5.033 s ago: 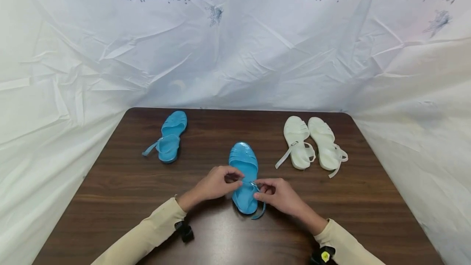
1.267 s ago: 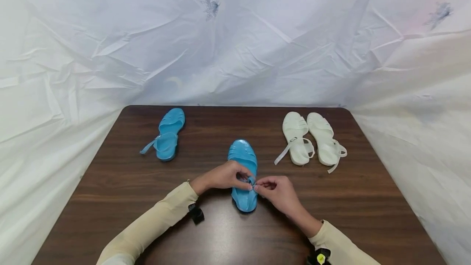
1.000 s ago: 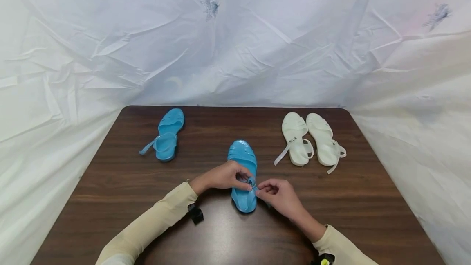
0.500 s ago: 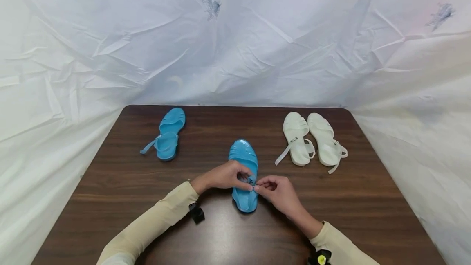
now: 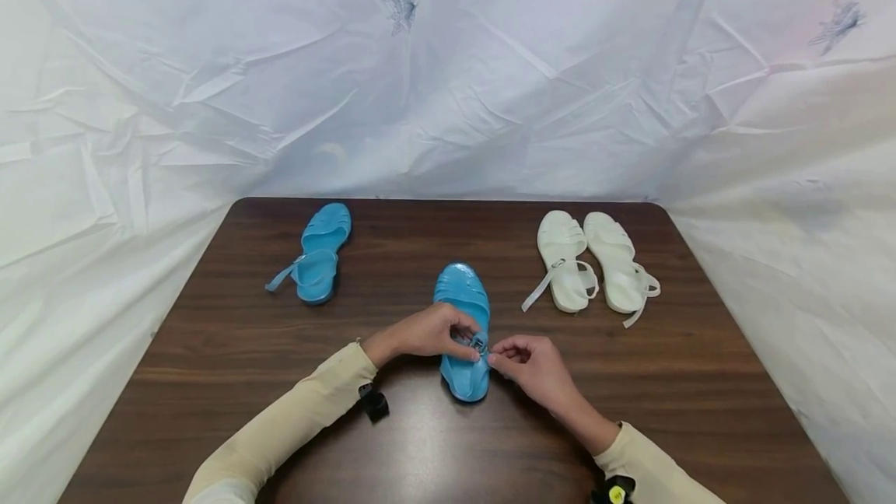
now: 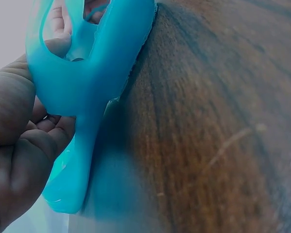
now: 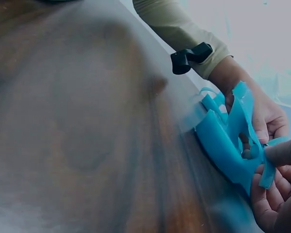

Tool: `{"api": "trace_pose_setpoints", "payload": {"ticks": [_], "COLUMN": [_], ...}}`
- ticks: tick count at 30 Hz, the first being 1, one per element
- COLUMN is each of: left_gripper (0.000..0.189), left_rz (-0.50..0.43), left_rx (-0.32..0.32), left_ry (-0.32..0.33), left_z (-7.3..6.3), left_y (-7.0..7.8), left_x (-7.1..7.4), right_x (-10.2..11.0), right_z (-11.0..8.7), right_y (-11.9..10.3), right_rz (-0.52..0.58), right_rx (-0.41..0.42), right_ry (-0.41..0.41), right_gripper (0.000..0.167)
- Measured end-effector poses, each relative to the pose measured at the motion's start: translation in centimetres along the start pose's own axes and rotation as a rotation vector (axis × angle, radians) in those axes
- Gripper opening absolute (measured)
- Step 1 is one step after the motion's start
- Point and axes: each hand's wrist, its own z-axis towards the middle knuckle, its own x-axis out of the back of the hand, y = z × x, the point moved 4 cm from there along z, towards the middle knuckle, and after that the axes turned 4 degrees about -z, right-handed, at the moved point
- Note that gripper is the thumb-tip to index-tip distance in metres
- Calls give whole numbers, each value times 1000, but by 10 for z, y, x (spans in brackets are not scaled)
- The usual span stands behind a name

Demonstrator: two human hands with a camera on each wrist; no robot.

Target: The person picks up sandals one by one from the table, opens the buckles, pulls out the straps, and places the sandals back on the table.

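A blue jelly sandal (image 5: 462, 290) lies at the middle of the table, toe pointing away. My left hand (image 5: 432, 333) reaches over its left side and pinches the ankle strap beside the small buckle (image 5: 479, 345). On the other side, my right hand (image 5: 535, 368) pinches the strap's free end between thumb and fingers. That strap end (image 7: 267, 175) pokes out between the fingertips in the right wrist view. Seen from the left wrist, the sandal's heel part (image 6: 82, 87) stands close, with left fingers behind it. How far the strap runs through the buckle is too small to tell.
A second blue sandal (image 5: 325, 236) with its strap undone lies at the far left of the brown table (image 5: 231, 379). Two white sandals, a left one (image 5: 560, 236) and a right one (image 5: 610, 243), lie side by side at the far right. White sheeting (image 5: 448, 99) hangs behind.
Since five seconds ago, my left hand has shifted right onto the strap, which now bends up at the buckle. Lately my right hand has moved slightly back and forth beside the buckle.
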Motion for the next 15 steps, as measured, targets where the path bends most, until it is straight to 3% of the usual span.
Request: {"api": "trace_pose_setpoints", "payload": {"ticks": [5, 15], "left_gripper": [19, 19], "left_rz": [7, -7], "left_rx": [-6, -1], "left_ry": [-6, -11], "left_z": [1, 0], "left_y": [1, 1], "left_x": [0, 1], "right_x": [-2, 0], "right_z": [4, -2], "right_y": [-2, 3], "right_rz": [7, 4], "right_rx": [30, -37], "right_ry": [9, -39], "right_gripper": [8, 11]}}
